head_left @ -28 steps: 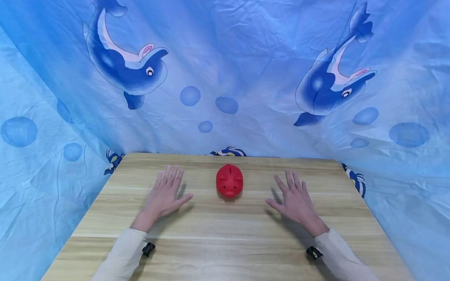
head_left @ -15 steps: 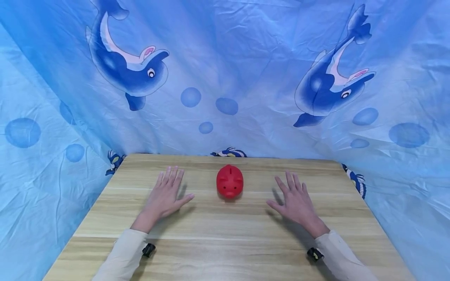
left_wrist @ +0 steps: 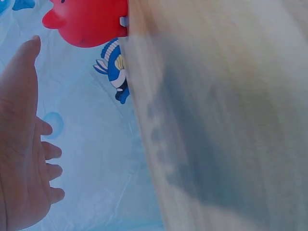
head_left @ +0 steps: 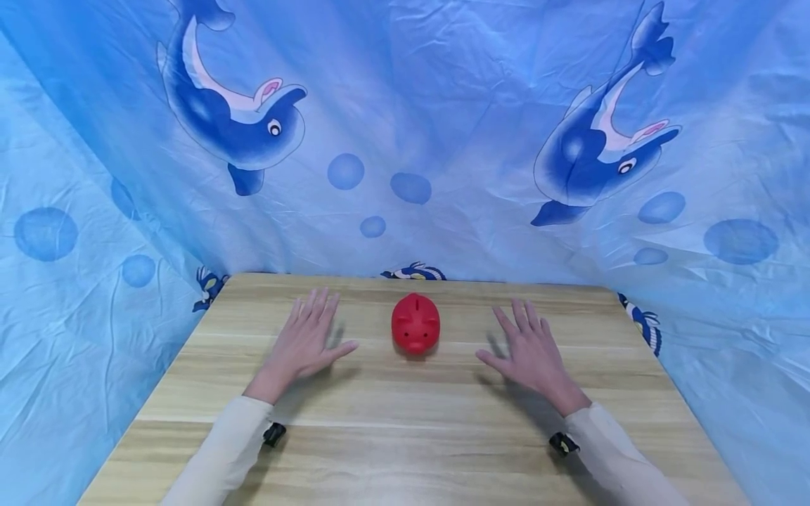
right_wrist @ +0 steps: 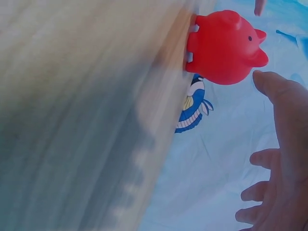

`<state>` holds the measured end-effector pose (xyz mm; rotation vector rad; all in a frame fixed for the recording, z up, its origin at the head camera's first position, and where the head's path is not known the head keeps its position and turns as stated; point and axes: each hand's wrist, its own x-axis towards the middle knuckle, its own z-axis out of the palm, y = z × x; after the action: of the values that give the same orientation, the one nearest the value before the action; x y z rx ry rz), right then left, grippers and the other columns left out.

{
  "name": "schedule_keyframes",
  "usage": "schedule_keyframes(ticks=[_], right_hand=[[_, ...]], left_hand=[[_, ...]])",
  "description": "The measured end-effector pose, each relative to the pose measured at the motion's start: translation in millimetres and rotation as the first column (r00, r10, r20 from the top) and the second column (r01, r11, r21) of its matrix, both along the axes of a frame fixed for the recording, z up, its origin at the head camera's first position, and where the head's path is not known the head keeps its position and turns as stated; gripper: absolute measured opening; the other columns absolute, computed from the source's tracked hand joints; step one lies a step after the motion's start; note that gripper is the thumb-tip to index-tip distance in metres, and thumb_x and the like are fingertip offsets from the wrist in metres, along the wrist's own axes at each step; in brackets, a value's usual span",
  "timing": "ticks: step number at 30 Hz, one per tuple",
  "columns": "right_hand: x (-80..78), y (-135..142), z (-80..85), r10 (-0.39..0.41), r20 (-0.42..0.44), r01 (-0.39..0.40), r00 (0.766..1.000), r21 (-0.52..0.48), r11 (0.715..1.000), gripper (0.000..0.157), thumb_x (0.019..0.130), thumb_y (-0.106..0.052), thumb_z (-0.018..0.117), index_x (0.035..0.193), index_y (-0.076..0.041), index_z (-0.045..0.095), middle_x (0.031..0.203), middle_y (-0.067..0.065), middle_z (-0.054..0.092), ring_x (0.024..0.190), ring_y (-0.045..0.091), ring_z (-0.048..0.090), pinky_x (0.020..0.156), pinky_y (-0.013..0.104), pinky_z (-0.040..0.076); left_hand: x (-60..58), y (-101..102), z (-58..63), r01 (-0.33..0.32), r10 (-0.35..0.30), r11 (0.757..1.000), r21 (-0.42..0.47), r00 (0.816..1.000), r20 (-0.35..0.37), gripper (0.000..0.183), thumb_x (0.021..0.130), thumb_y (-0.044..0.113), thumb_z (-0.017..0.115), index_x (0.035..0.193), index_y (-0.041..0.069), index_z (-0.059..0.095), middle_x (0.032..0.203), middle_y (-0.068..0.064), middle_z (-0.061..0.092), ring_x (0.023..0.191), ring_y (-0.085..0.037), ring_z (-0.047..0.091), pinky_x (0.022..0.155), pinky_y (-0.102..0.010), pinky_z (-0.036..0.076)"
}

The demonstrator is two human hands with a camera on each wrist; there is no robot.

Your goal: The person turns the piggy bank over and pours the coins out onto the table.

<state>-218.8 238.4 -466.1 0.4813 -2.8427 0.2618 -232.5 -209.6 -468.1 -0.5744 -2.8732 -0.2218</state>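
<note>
A red piggy bank stands upright on the wooden table, its snout toward me and a coin slot on its back. To its left, my left hand hovers palm down with fingers spread and the thumb pointing toward the bank. On the other side, my right hand is held the same way, also apart from it. Shadows fall on the wood below both hands. In the left wrist view the piggy bank shows at the top, beyond my thumb. The right wrist view has the piggy bank upper right, near the thumb tip.
The light wood table ends at a blue cloth backdrop printed with dolphins and bubbles, which also hangs along both sides. A small dark device sits at the left cuff, and another dark device at the right cuff.
My left hand has shifted slightly right and forward, toward the piggy bank. The right hand has moved a little forward. The piggy bank stays in its place on the table.
</note>
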Motion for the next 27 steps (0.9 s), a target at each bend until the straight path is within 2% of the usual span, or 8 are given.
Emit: schedule_keyframes(ticks=[4, 9, 16, 22, 27], right_hand=[[-4.4, -5, 4.4, 0.024, 0.001, -0.024, 1.000, -0.014, 1.000, 0.101, 0.085, -0.079, 0.058, 0.159, -0.013, 0.037, 0.167, 0.023, 0.021, 0.154, 0.046, 0.016, 0.116, 0.072, 0.024], [-11.6, -12, 8.1, 0.056, 0.031, -0.055, 0.998, -0.012, 0.998, 0.101, 0.086, -0.080, 0.055, 0.161, -0.015, 0.034, 0.168, 0.021, 0.021, 0.153, 0.046, 0.017, 0.118, 0.069, 0.023], [-23.7, -17, 7.7, 0.095, 0.038, -0.094, 0.995, -0.028, 0.995, 0.099, 0.087, -0.077, 0.057, 0.161, -0.015, 0.033, 0.166, 0.022, 0.026, 0.153, 0.045, 0.019, 0.120, 0.064, 0.025], [-34.3, -23, 4.1, 0.154, 0.055, -0.150, 0.987, -0.066, 0.987, 0.099, 0.088, -0.076, 0.057, 0.162, -0.016, 0.030, 0.167, 0.019, 0.024, 0.154, 0.043, 0.020, 0.122, 0.060, 0.024], [-43.3, -30, -1.1, 0.191, 0.097, -0.179, 0.977, -0.117, 0.977, 0.102, 0.086, -0.079, 0.057, 0.163, -0.020, 0.026, 0.169, 0.011, 0.022, 0.154, 0.039, 0.022, 0.120, 0.062, 0.027]], left_hand=[[-6.7, 5, 4.7, 0.030, -0.030, 0.999, 0.023, 0.999, 0.012, 0.107, 0.091, 0.078, 0.048, 0.164, 0.007, 0.014, 0.170, -0.018, 0.006, 0.157, -0.037, 0.003, 0.127, -0.056, 0.005], [-14.9, 11, 6.8, 0.089, -0.090, 0.995, 0.034, 0.996, 0.021, 0.107, 0.092, 0.077, 0.048, 0.164, 0.005, 0.014, 0.170, -0.018, 0.008, 0.157, -0.037, 0.006, 0.128, -0.052, 0.005], [-27.2, 19, 7.4, 0.199, -0.201, 0.978, 0.064, 0.979, 0.039, 0.104, 0.093, 0.071, 0.055, 0.164, 0.006, 0.013, 0.171, -0.015, 0.011, 0.157, -0.036, 0.013, 0.128, -0.049, 0.010], [-37.6, 28, 4.7, 0.219, -0.236, 0.960, 0.173, 0.968, 0.084, 0.100, 0.094, 0.064, 0.061, 0.165, 0.010, 0.015, 0.170, -0.011, 0.016, 0.156, -0.033, 0.018, 0.126, -0.052, 0.018], [-44.5, 36, -2.0, 0.207, -0.248, 0.946, 0.249, 0.958, 0.145, 0.100, 0.093, 0.068, 0.058, 0.165, 0.014, 0.015, 0.170, -0.009, 0.018, 0.154, -0.036, 0.023, 0.124, -0.055, 0.022]])
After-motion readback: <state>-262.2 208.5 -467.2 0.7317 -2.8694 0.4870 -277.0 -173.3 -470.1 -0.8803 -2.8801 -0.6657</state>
